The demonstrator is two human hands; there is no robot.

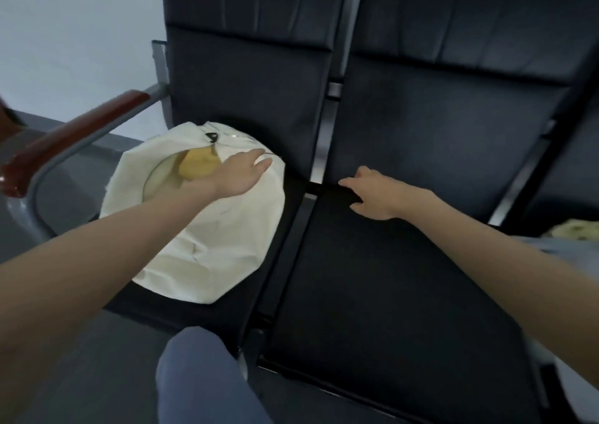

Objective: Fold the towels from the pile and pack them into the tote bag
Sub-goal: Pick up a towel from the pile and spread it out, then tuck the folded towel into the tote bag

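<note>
Your left hand [241,172] lies flat on the tote bag [207,229] (yellow towel [194,167] inside); right hand [376,193], loosely curled, holds nothing. Push down gently.

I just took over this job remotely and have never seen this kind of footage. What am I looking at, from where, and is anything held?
No machine: a person's bare arms, filmed from one camera on their head looking down. A cream tote bag lies on the left of two dark seats, with a yellow towel in its mouth. The left hand rests open on the bag. The right hand lies with loosely curled fingers on the middle seat, holding nothing. More cloth shows at the right edge.
</note>
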